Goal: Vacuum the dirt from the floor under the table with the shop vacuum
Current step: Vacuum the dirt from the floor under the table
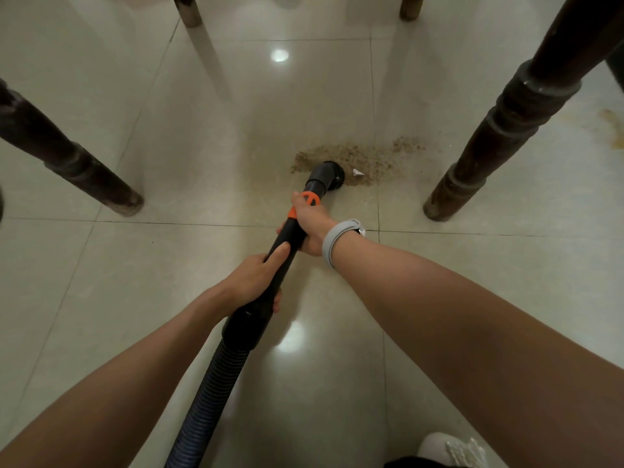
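Under the table, on glossy cream floor tiles [141,184], we see most of the sandy dirt [368,157] left, the brush nozzle [326,175] at its near-left edge, our left hand [256,278] and right hand [309,224] both clenched round the vacuum wand [287,236].

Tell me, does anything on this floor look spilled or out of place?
Yes. A patch of sandy dirt lies between the table legs, with a small white scrap in it beside the brush nozzle. A yellowish stain marks the tiles at far right.
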Demonstrator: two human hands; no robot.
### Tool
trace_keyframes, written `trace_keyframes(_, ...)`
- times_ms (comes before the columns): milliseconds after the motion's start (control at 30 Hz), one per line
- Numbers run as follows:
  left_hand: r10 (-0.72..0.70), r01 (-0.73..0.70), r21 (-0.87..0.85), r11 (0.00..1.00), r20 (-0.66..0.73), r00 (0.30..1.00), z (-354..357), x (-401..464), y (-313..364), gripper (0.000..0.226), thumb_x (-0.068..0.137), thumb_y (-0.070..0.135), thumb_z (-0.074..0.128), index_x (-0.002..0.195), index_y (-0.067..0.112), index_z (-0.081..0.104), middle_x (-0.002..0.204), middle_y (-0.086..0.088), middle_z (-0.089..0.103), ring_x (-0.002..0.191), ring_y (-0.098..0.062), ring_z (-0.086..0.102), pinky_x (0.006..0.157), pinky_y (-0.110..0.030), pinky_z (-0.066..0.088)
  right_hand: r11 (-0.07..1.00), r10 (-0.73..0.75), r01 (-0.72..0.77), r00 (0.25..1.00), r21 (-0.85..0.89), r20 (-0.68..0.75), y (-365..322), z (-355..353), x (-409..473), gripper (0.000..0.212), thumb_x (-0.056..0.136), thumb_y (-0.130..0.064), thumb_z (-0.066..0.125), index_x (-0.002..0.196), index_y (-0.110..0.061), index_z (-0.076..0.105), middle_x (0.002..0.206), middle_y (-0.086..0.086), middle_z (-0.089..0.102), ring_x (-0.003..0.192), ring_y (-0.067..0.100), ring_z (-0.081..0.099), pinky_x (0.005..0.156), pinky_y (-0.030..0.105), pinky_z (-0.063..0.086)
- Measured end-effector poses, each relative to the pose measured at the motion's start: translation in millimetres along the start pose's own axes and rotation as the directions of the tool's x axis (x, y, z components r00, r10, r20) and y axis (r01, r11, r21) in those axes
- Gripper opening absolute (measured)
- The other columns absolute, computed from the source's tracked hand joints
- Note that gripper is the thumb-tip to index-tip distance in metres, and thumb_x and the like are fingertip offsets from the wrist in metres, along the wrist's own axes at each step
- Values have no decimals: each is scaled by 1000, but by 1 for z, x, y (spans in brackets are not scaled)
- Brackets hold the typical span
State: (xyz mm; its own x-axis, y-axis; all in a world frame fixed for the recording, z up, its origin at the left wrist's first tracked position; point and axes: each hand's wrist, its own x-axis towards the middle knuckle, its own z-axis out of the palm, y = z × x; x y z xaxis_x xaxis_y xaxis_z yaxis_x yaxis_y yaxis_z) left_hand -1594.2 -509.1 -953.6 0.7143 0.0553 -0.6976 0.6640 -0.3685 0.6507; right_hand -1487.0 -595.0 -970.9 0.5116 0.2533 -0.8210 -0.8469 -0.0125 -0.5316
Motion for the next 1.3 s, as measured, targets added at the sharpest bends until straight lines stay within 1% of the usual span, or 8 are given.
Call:
trace_keyframes(167,5,-5,12,1000,5,1000,6,3,7,50,98,51,31,78,8,47,54,-7,58,48,-21,58,54,-28,52,1000,4,-5,999,-28,-33,-4,-8,4,38,95,-43,47,114,-11,40,91,13,57,81,28,63,84,46,54)
trace_keyframes(300,2,-2,20,1000,9,1000,11,6,12,50,98,50,31,79,7,47,56,-8,57,47,-19,58,52,-26,52,1000,-3,2,999,-26,-54,-6,-14,7,39,96,-45,46,113,-11,40,83,11,58,73,26,62,86,46,54)
trace_keyframes(800,23,-27,55,998,61,998,25,15,22,49,97,50,32,79,8,48,55,-6,58,49,-21,59,58,-30,51,1000,-1,0,996,-4,-91,-9,-42,7,35,97,-44,43,110,-11,37,83,11,57,63,21,60,66,39,52)
trace_keyframes(867,26,-29,60,998,62,998,26,17,23,49,97,50,32,79,8,48,55,-6,58,49,-21,58,57,-29,51,1000,-8,9,995,2,-97,-9,-43,8,38,97,-44,44,112,-10,40,85,11,59,68,23,62,71,40,54)
trace_keyframes(967,27,-32,72,997,60,998,28,18,27,48,98,50,32,80,8,47,55,-6,58,48,-20,58,57,-29,51,999,-27,25,991,-21,-129,-11,-42,8,45,94,-48,45,115,-8,44,102,14,62,92,29,63,89,46,52)
trace_keyframes(1067,14,-20,109,994,54,998,27,18,35,47,97,51,32,81,9,48,55,-5,58,47,-19,58,54,-26,51,999,-36,31,984,-31,-172,-14,-37,4,53,93,-52,45,123,-8,43,111,14,61,101,32,61,92,48,50)
trace_keyframes(1200,-9,3,162,987,37,999,18,14,47,48,97,53,33,81,10,48,51,-3,59,45,-18,58,52,-26,49,999,-5,11,988,43,-154,-21,-42,-2,39,97,-46,42,107,-9,38,80,12,58,73,24,62,79,41,54)
trace_keyframes(1300,-22,16,174,985,36,999,21,14,50,48,96,53,34,85,9,49,53,-4,59,46,-19,58,53,-28,50,996,13,-2,992,85,-122,-25,-51,-6,36,97,-45,43,111,-11,40,77,12,58,64,23,60,75,41,55)
